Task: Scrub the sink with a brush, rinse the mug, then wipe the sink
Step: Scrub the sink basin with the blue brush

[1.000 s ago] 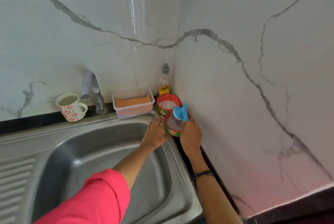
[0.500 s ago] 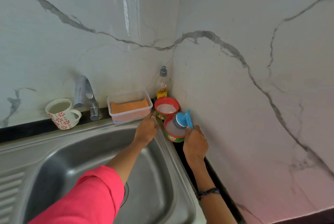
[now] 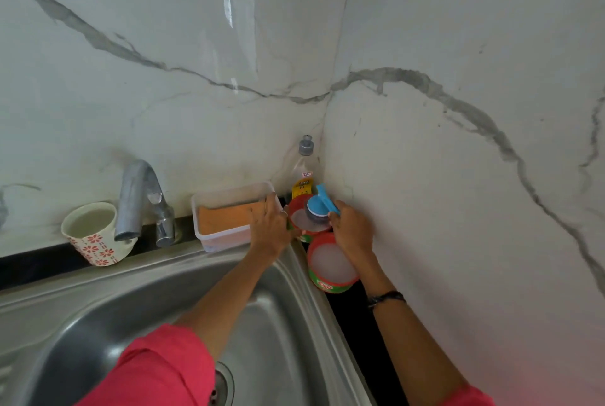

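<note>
Gripping the brush [image 3: 319, 207], right hand [image 3: 352, 233] presses bristles down into the tub [image 3: 302, 225], handle up-right

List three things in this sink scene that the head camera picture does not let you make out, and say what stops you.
1. Sink drain: head view, mostly covered by the pink sleeve.
2. Bottle label text: too small and blurred to read; its base sits behind the far soap tub.
3. Brush bristles: head view, the right hand covers part of the handle, and whether the scrubbing head touches the soap cannot be told.
</note>
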Motion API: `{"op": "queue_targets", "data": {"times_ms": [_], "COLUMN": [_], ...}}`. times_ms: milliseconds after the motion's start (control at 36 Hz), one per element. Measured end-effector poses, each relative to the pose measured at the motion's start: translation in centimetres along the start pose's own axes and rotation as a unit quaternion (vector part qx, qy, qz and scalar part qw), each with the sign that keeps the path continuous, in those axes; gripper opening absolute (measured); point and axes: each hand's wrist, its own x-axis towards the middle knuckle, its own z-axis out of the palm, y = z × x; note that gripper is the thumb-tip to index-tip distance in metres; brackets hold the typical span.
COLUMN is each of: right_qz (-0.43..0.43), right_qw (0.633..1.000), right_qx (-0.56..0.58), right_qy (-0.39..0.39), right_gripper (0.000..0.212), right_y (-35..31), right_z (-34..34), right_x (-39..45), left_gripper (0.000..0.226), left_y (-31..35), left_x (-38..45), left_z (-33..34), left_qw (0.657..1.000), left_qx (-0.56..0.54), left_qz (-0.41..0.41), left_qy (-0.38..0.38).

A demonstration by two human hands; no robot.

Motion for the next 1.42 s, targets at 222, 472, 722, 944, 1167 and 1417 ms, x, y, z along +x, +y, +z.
{"op": "queue_targets", "data": {"times_ms": [222,472,722,944,1167,1417], "right_qz": [0.026,0.043,-0.006,0.049,0.021,-0.037], "right_qw": [0.996,0.991,0.992,0.993,0.993,0.999], "right_qx": [0.041,-0.023,0.015,-0.015,0.009,0.031], "right_qy": [-0.070,-0.126,-0.121,-0.102,-0.117,0.005], "right_gripper": [0.038,0.035,0.041,0.033,0.037,0.039], "right_y": [-0.8,0.7,-1.2,-1.1,-1.6,-1.5], "right_z": [2.3,1.1,2.0,2.1,2.0,-0.3], "right_x": [2.0,3.1,2.8,4.1,3.3,-1.3], "left_gripper": [0.060,0.057,0.066,0.058,0.063,0.082], "left_y": [-0.2,0.1,0.1,0.0,0.3,-1.0], "left_x": [0.2,0.8,1.5,1.7,1.4,-4.3], "left_z": [0.9,0.6,0.6,0.7,0.9,-0.8], "left_qw": [0.998,0.998,0.998,0.999,0.998,0.998], "left_qx": [-0.056,-0.045,-0.015,-0.006,0.020,-0.038], "left_qz": [-0.018,-0.025,-0.031,-0.033,-0.024,0.045], "left_qy": [-0.016,-0.029,-0.050,-0.039,-0.048,0.029]}}
